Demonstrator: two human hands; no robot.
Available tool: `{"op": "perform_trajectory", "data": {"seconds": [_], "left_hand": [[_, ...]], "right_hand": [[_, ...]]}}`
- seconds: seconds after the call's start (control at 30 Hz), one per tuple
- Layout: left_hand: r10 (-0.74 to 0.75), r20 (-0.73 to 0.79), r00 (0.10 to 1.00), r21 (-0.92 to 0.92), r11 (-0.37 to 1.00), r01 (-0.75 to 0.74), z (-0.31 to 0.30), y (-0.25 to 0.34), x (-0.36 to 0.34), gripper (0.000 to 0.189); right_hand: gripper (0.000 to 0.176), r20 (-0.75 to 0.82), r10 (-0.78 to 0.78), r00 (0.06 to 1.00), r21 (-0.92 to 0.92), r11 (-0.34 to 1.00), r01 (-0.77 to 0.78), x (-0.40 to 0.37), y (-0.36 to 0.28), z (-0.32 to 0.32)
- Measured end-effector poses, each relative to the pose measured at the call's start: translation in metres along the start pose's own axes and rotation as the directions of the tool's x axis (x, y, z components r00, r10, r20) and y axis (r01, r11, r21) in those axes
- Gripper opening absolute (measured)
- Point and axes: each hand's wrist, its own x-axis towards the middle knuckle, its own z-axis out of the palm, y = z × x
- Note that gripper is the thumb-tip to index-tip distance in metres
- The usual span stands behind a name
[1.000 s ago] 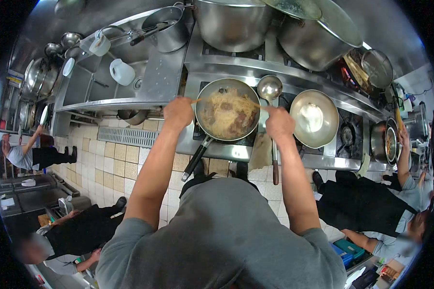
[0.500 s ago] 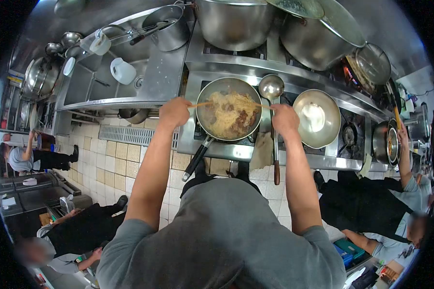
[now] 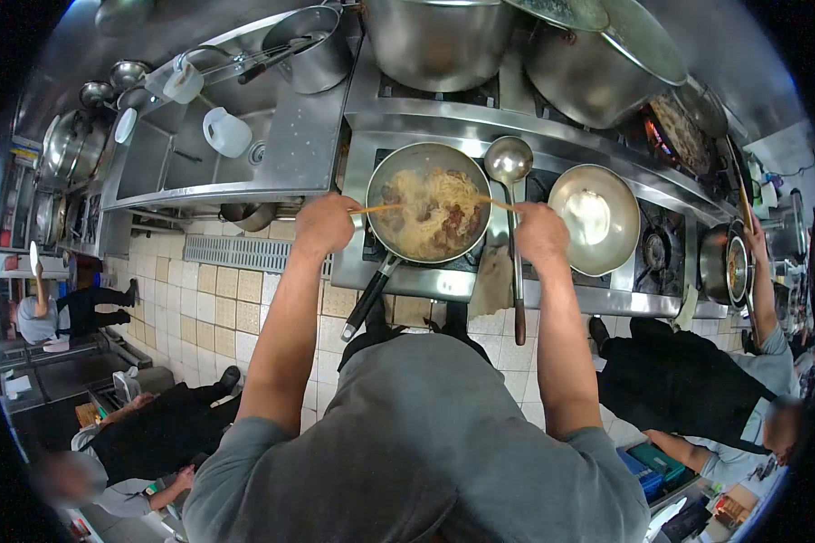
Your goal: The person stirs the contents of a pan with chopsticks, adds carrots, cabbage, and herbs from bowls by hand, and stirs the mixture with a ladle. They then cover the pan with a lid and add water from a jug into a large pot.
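A frying pan sits on the stove burner in front of me, its black handle pointing toward my body. Inside lie noodles with brown pieces of food. My left hand, at the pan's left, is closed around a wooden chopstick whose tip reaches into the noodles. On the other side my right hand grips a second chopstick, also pointing inward over the food. A long-handled ladle lies beside the pan, its shaft passing close to my right hand.
To the right sits an empty-looking metal wok. Large stockpots stand behind. At left is a sink with a white plastic jug. A co-worker's arm is at the pots on the right; others stand at left.
The chopsticks have shifted within the noodles, and the noodles lie differently. At far left, a co-worker's raised hand now shows a white plate-like object.
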Motion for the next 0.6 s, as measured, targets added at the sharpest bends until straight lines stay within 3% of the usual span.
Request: {"op": "perform_trajectory", "data": {"seconds": [0.1,0.23,0.33,0.43,0.5,0.53,0.6], "left_hand": [[0.074,-0.085,0.994,0.008,0.997,-0.073,0.014,0.002,0.014,0.036],[0.104,-0.057,0.993,0.057,0.993,-0.101,0.012,0.025,0.019,0.036],[0.050,-0.170,0.984,-0.087,0.994,-0.066,0.018,0.022,0.013,0.036],[0.163,-0.159,0.974,-0.114,0.977,-0.182,0.028,0.026,0.012,0.034],[0.298,-0.109,0.948,0.074,0.954,-0.291,0.036,0.043,0.010,0.028],[0.300,-0.111,0.948,0.074,0.953,-0.293,0.038,0.042,0.014,0.028],[0.159,-0.028,0.987,0.125,0.980,-0.155,0.040,0.035,0.024,0.025]], "right_hand": [[0.021,0.101,0.044,0.994,-0.088,0.995,-0.035,0.014,-0.009,0.010],[0.021,0.102,-0.115,0.988,-0.092,0.988,0.125,-0.006,-0.039,0.049],[0.024,0.058,-0.185,0.981,0.001,0.983,0.185,-0.047,-0.047,0.035],[0.029,0.123,-0.218,0.968,-0.002,0.975,0.220,-0.068,-0.043,0.021],[0.030,0.115,-0.202,0.973,-0.025,0.978,0.206,-0.067,-0.036,0.018],[0.030,0.109,-0.183,0.977,-0.049,0.981,0.189,-0.068,-0.032,0.015],[0.029,0.052,-0.159,0.986,-0.058,0.985,0.162,-0.067,-0.023,-0.001]]}}
